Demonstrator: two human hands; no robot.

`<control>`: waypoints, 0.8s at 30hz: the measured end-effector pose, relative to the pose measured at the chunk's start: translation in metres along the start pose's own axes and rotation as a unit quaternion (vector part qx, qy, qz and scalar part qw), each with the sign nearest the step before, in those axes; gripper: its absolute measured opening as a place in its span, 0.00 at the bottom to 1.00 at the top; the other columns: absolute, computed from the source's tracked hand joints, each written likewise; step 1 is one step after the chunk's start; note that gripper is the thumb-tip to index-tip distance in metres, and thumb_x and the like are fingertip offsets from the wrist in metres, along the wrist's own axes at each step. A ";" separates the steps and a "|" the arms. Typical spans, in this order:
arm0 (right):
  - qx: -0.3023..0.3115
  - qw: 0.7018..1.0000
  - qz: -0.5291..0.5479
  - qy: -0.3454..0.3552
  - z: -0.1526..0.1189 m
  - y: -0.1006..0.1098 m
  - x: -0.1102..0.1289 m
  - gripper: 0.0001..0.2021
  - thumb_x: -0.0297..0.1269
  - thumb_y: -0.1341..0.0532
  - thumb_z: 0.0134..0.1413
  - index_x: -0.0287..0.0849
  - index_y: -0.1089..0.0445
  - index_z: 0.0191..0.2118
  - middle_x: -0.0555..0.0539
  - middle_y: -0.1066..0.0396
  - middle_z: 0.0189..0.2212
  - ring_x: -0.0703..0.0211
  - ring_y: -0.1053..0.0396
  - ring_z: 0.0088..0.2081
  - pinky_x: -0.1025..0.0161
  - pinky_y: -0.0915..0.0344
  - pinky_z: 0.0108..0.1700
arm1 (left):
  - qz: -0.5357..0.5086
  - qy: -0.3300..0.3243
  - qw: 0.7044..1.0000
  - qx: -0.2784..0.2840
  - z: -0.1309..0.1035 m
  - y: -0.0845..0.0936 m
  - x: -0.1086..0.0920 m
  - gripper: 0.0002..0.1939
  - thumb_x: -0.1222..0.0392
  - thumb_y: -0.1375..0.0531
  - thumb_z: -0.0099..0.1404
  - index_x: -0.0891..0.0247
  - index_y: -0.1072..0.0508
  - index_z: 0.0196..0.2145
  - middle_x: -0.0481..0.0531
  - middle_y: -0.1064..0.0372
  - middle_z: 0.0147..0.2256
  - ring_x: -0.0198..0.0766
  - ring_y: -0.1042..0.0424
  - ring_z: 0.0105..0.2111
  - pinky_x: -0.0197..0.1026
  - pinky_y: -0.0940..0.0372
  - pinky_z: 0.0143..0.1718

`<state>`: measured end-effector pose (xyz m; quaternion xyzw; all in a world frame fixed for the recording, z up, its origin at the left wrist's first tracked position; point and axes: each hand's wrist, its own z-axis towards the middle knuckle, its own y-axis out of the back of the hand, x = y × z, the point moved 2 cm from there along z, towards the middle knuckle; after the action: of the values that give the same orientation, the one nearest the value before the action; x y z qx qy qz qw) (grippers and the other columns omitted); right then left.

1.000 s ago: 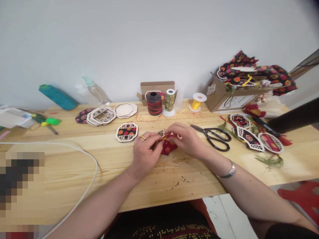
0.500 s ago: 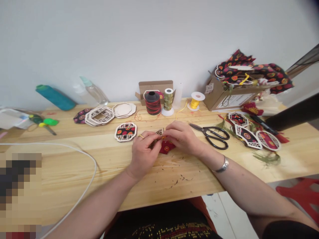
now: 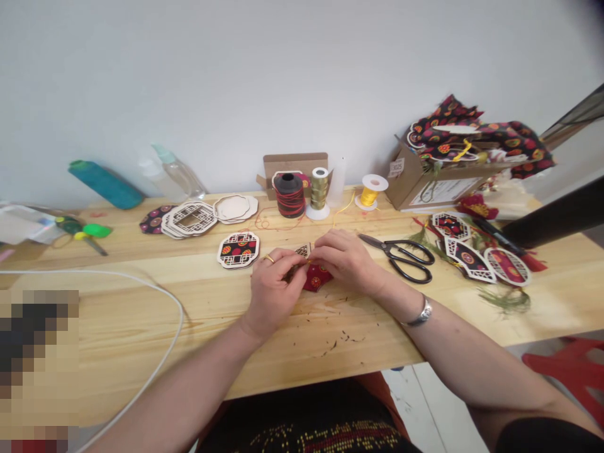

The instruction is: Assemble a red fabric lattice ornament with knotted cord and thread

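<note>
My left hand (image 3: pixel 275 286) is closed in a pinch, a gold ring on one finger; something small and dark brownish shows at its fingertips, too hidden to name. Thumb and fingers of my right hand (image 3: pixel 348 261) close on the upper part of a small ornament of red patterned fabric (image 3: pixel 317 279). A latticed wooden tip (image 3: pixel 302 250) shows just behind the fingers. The fingertips of both hands nearly meet over the ornament, and they cover much of it. To the left lies a framed fabric ornament (image 3: pixel 238 250); black-handled scissors (image 3: pixel 408 258) lie open right of my right hand.
Along the wall stand a red-and-black thread cone (image 3: pixel 289 198), a gold thread spool (image 3: pixel 319 189), a yellow spool (image 3: pixel 370 194) and a cardboard box (image 3: pixel 410 179) heaped with fabric. Wooden frames (image 3: pixel 189 220) lie at left, finished ornaments (image 3: pixel 472 261) at right. A white cable (image 3: pixel 177 314) curves across the left.
Both hands have hardly moved; they keep their pinch at the ornament. The fingertips have shifted very slightly. Nothing else on the table has moved.
</note>
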<state>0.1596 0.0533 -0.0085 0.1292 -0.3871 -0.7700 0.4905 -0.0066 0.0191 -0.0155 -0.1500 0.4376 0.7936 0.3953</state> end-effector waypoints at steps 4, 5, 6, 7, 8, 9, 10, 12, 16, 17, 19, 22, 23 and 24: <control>0.000 1.000 -0.001 0.007 0.000 0.001 0.000 0.11 0.27 0.47 0.64 0.40 0.28 0.35 0.46 0.28 0.31 0.60 0.37 0.32 0.62 0.41 0.35 | 0.000 0.001 1.000 0.001 0.000 0.000 -0.001 0.04 0.66 0.38 0.60 0.62 0.22 0.32 0.50 0.25 0.32 0.36 0.26 0.32 0.41 0.34 0.36; -0.001 1.000 -0.001 0.008 0.000 0.001 0.000 0.11 0.27 0.47 0.64 0.40 0.28 0.35 0.46 0.28 0.31 0.60 0.37 0.32 0.62 0.41 0.35 | 0.000 0.000 1.000 0.001 0.000 0.000 -0.001 0.04 0.66 0.38 0.60 0.62 0.22 0.32 0.49 0.25 0.32 0.36 0.26 0.32 0.41 0.34 0.36; -0.002 1.000 -0.001 0.008 0.000 0.001 0.000 0.11 0.27 0.47 0.64 0.40 0.28 0.34 0.46 0.28 0.31 0.60 0.37 0.32 0.62 0.41 0.35 | 0.000 0.000 1.000 0.000 0.000 0.000 -0.001 0.04 0.67 0.38 0.60 0.62 0.22 0.32 0.50 0.25 0.32 0.36 0.26 0.32 0.41 0.34 0.36; -0.004 1.000 -0.001 0.008 0.000 0.001 0.000 0.11 0.27 0.47 0.64 0.40 0.27 0.34 0.46 0.28 0.30 0.60 0.37 0.32 0.62 0.41 0.35 | 0.000 0.000 1.000 0.000 0.000 0.000 -0.001 0.04 0.67 0.38 0.60 0.62 0.22 0.32 0.50 0.25 0.32 0.36 0.26 0.32 0.41 0.34 0.36; -0.006 1.000 -0.001 0.008 0.000 0.001 0.000 0.11 0.27 0.46 0.64 0.40 0.27 0.34 0.46 0.28 0.30 0.60 0.37 0.32 0.63 0.41 0.34 | 0.000 -0.001 1.000 -0.001 0.000 0.000 -0.001 0.04 0.67 0.38 0.60 0.62 0.22 0.32 0.50 0.25 0.31 0.36 0.26 0.32 0.41 0.34 0.36; -0.008 1.000 -0.002 0.009 0.000 0.001 0.000 0.11 0.27 0.46 0.64 0.40 0.27 0.34 0.46 0.28 0.30 0.60 0.38 0.32 0.63 0.41 0.34 | 0.000 -0.001 1.000 0.000 0.000 0.000 -0.001 0.04 0.67 0.38 0.60 0.62 0.22 0.32 0.50 0.25 0.31 0.37 0.26 0.32 0.41 0.34 0.35; -0.009 1.000 -0.003 0.010 0.000 0.001 0.000 0.12 0.27 0.47 0.64 0.40 0.27 0.33 0.46 0.28 0.30 0.60 0.38 0.32 0.63 0.41 0.34 | 0.000 -0.001 1.000 -0.001 0.000 0.000 -0.001 0.04 0.67 0.38 0.60 0.62 0.22 0.32 0.50 0.25 0.31 0.37 0.26 0.32 0.41 0.34 0.35; -0.009 1.000 -0.003 0.010 0.000 0.000 -0.001 0.12 0.27 0.47 0.64 0.40 0.27 0.33 0.47 0.28 0.30 0.60 0.38 0.32 0.62 0.42 0.34 | 0.002 -0.001 1.000 0.000 0.000 0.000 -0.001 0.04 0.67 0.38 0.60 0.63 0.22 0.32 0.50 0.25 0.31 0.37 0.26 0.32 0.41 0.34 0.35; -0.007 1.000 0.000 0.006 -0.001 0.001 -0.001 0.12 0.28 0.46 0.64 0.41 0.27 0.33 0.47 0.29 0.30 0.61 0.38 0.32 0.62 0.42 0.34 | 0.011 -0.001 1.000 0.002 0.000 0.000 -0.001 0.04 0.67 0.38 0.60 0.62 0.22 0.32 0.50 0.25 0.32 0.37 0.26 0.32 0.41 0.34 0.35; -0.005 1.000 0.001 0.005 -0.001 0.001 -0.001 0.12 0.28 0.46 0.64 0.41 0.27 0.33 0.47 0.29 0.30 0.61 0.38 0.32 0.62 0.42 0.34 | 0.013 -0.002 1.000 0.002 0.000 0.000 -0.001 0.04 0.67 0.38 0.60 0.62 0.22 0.32 0.50 0.25 0.32 0.37 0.26 0.32 0.41 0.34 0.35; -0.005 1.000 0.001 0.005 -0.001 0.002 -0.001 0.11 0.27 0.46 0.64 0.41 0.27 0.33 0.47 0.29 0.30 0.61 0.38 0.32 0.63 0.42 0.34 | 0.014 -0.004 1.000 0.000 0.000 0.000 -0.001 0.04 0.67 0.38 0.60 0.62 0.22 0.32 0.50 0.25 0.32 0.37 0.26 0.32 0.41 0.34 0.35; -0.007 1.000 0.001 0.007 0.000 0.002 -0.001 0.11 0.27 0.45 0.63 0.40 0.27 0.33 0.47 0.29 0.30 0.61 0.37 0.32 0.63 0.42 0.34 | 0.015 -0.006 1.000 0.001 0.000 -0.001 0.000 0.04 0.67 0.38 0.60 0.63 0.22 0.33 0.50 0.25 0.32 0.37 0.26 0.33 0.42 0.34 0.36; -0.007 1.000 0.001 0.006 0.000 0.003 -0.001 0.11 0.27 0.45 0.63 0.40 0.27 0.33 0.47 0.29 0.30 0.61 0.37 0.32 0.63 0.42 0.34 | 0.016 -0.006 1.000 0.002 0.000 -0.001 0.000 0.04 0.67 0.38 0.61 0.63 0.22 0.33 0.50 0.25 0.32 0.37 0.26 0.33 0.42 0.34 0.36; -0.006 1.000 0.001 0.006 0.000 0.003 -0.001 0.11 0.27 0.45 0.63 0.40 0.27 0.33 0.47 0.28 0.30 0.61 0.37 0.32 0.63 0.42 0.34 | 0.019 -0.007 1.000 0.002 -0.001 -0.001 0.000 0.04 0.67 0.38 0.61 0.63 0.22 0.33 0.50 0.25 0.32 0.37 0.26 0.33 0.42 0.34 0.36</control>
<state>0.1622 0.0537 -0.0070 0.1300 -0.3794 -0.7713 0.4942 -0.0060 0.0189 -0.0163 -0.1353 0.4389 0.8011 0.3837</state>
